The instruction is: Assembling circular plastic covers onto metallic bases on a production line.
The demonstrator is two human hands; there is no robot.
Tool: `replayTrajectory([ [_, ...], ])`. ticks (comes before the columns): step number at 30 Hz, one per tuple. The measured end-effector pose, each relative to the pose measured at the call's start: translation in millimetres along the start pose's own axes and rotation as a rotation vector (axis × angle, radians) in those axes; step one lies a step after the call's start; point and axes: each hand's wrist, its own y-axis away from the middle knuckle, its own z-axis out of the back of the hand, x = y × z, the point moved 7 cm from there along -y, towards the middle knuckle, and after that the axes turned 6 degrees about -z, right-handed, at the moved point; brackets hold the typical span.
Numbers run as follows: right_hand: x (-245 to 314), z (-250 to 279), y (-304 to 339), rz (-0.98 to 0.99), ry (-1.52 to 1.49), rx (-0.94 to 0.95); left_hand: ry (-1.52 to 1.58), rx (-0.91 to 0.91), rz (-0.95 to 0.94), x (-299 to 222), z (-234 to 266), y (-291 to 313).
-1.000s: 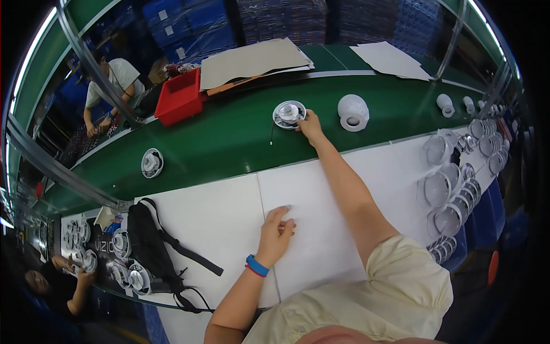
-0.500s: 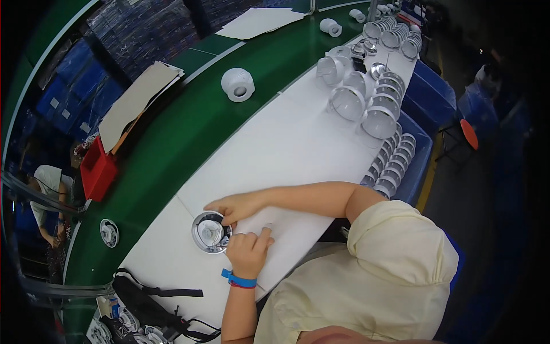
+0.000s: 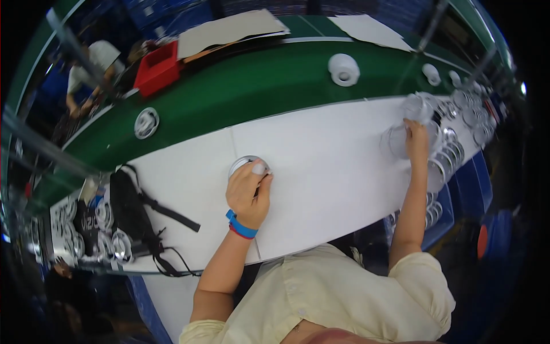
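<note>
My left hand [image 3: 246,192], with a blue wristband and a whitish cover on one finger, has its fingers curled round a round silver lamp fitting [image 3: 243,163] on the white tabletop. It hides most of that fitting. Over on the right, my right hand [image 3: 417,139] reaches among large clear round covers. Its fingers are pinched together at the upper edge of one clear cover [image 3: 395,142], which is slightly blurred. Beside it is another clear cover [image 3: 416,108]. A row of clear covers with silver rims [image 3: 450,155] stands just past the wrist.
Beyond the white tabletop [image 3: 321,166] runs a green belt [image 3: 229,109] carrying a white housing [image 3: 344,70] and a silver fitting [image 3: 146,122]. A red bin [image 3: 156,70] and cardboard sheets [image 3: 235,31] lie behind. Black strapped bag [image 3: 127,198] left; blue crate [image 3: 471,183] right; another person [image 3: 94,69] back left.
My right hand has left the silver fitting and reached right to the clear covers. My left hand has moved onto the fitting. The view has turned.
</note>
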Motion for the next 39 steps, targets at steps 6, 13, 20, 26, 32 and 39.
replayTrajectory([
  [6, 122, 17, 32, 0.05, -0.536, 0.197, -0.098, -0.017, 0.061, 15, 16, 11],
  [13, 180, -13, 34, -0.002, -1.156, 0.735, -0.159, -0.007, -0.023, 19, 18, 11],
  [20, 223, -129, 41, -0.914, -1.776, 0.758, -0.315, 0.026, 0.058, 31, 21, 12],
  [26, 340, -27, 95, -0.252, -1.898, 1.26, -0.342, 0.046, 0.132, 34, 26, 6],
  [32, 356, -7, 106, -0.155, -1.835, 1.386, -0.309, 0.102, 0.107, 30, 20, 6],
  [39, 346, -10, 103, -0.101, -1.68, 1.287, -0.325, 0.162, 0.081, 24, 17, 6],
])
